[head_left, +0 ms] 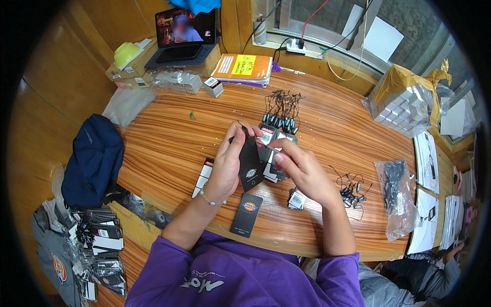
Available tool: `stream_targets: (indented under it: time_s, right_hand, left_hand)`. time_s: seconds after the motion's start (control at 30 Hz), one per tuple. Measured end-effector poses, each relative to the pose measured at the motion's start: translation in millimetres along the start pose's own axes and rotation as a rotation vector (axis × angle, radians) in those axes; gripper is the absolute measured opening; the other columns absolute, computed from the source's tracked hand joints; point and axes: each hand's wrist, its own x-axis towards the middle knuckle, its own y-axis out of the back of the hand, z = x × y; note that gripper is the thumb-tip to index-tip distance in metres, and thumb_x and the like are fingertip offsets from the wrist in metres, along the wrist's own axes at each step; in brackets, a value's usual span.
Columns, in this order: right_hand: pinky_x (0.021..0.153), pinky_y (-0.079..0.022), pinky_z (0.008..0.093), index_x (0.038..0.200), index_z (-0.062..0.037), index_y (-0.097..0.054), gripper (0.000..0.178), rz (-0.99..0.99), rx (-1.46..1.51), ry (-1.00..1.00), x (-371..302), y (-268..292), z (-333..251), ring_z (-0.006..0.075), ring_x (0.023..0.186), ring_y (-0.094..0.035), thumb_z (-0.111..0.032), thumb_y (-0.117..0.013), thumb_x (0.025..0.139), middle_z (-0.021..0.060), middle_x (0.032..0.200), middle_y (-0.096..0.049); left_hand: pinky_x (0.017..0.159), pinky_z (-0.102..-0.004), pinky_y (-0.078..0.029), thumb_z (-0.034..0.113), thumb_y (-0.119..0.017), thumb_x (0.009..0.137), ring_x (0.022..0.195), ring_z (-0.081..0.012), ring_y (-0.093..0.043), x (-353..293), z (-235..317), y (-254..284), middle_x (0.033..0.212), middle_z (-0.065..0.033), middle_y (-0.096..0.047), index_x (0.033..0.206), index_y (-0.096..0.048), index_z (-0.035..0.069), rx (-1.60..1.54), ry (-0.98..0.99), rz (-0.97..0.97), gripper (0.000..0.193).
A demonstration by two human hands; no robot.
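Note:
My left hand (221, 174) is closed on a black hang tag (250, 166), held tilted above the table with a dark cord loop at its top. Thumb and index finger of my right hand (309, 171) are pinched together just right of that tag; what lies between them is too small to make out. Behind and below the hands are stacked tags with white labels (267, 135). Another black hang tag (247, 215) lies flat near the front edge. White-labelled tags (203, 179) lie beside my left wrist, and a small stack of labels (296, 199) sits below my right hand.
Black cords with bluish ends (281, 110) lie beyond the hands; a looser cord pile (353, 193) is at right. A plastic bag (395, 199), a wrapped block of small boxes (401, 105), notebooks (243, 69), a tablet (185, 28) and a navy bag (93, 161) surround them.

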Motion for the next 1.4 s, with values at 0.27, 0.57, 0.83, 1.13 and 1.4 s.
stream_targets:
  time_s: [0.27, 0.57, 0.83, 1.13, 1.4]
  right_hand:
    - [0.058, -0.043, 0.0315, 0.085, -0.0009, -0.053, 0.015, -0.102, 0.17, -0.044, 2.7, 1.9, 16.5, 0.0191, 0.06, -0.051, -0.015, -0.055, 0.088, 0.0067, 0.069, -0.055]
    - [0.073, -0.043, 0.0323, 0.093, -0.0004, -0.057, 0.025, 0.267, 0.015, 0.235, 7.1, -3.3, 13.7, 0.0228, 0.081, -0.053, -0.02, -0.066, 0.08, 0.0106, 0.083, -0.056]
    - [0.074, -0.043, 0.0307, 0.087, 0.0007, -0.06, 0.021, 0.25, 0.159, 0.041, 8.0, -5.9, 18.8, 0.0199, 0.08, -0.052, -0.018, -0.066, 0.079, 0.0101, 0.084, -0.055]
    - [0.078, -0.041, 0.0328, 0.083, -0.0017, -0.057, 0.022, 0.18, -0.162, 0.278, 0.6, 10.5, 16.0, 0.023, 0.088, -0.052, -0.016, -0.071, 0.074, 0.0097, 0.089, -0.051]
    - [0.073, -0.045, 0.0306, 0.087, 0.0004, -0.056, 0.014, 0.234, 0.004, 0.179, -1.3, 22.4, 17.2, 0.0189, 0.079, -0.057, -0.006, -0.065, 0.077, 0.0088, 0.079, -0.058]
  left_hand:
    - [0.083, -0.0283, -0.044, 0.033, -0.036, 0.098, 0.09, -0.0142, -0.051, 0.0, -3.8, -2.4, 0.095, -0.008, -0.05, 0.093, -0.041, 0.007, -0.047, -0.03, -0.003, 0.026]
    - [0.071, -0.0258, -0.048, 0.034, -0.036, 0.097, 0.076, -0.0138, -0.056, -2.7, -9.7, 0.3, 0.093, -0.0079, -0.051, 0.094, -0.041, 0.008, 0.031, 0.092, -0.118, 0.026]
    - [0.063, -0.0215, -0.044, 0.042, -0.029, 0.098, 0.07, -0.009, -0.053, -9.9, -15.3, -8.9, 0.077, -0.0043, -0.055, 0.101, -0.046, 0.009, 0.203, 0.237, -0.253, 0.037]
    - [0.068, -0.0225, -0.046, 0.049, -0.03, 0.095, 0.074, -0.0106, -0.055, -12.5, -7.0, -17.3, 0.089, -0.0063, -0.054, 0.119, -0.036, 0.006, 0.194, 0.267, -0.211, 0.05]
    - [0.07, -0.0219, -0.044, 0.03, -0.048, 0.094, 0.08, -0.0077, -0.052, -8.4, -9.3, -2.4, 0.093, -0.0039, -0.052, 0.12, -0.038, 0.008, 0.299, 0.323, -0.441, 0.035]
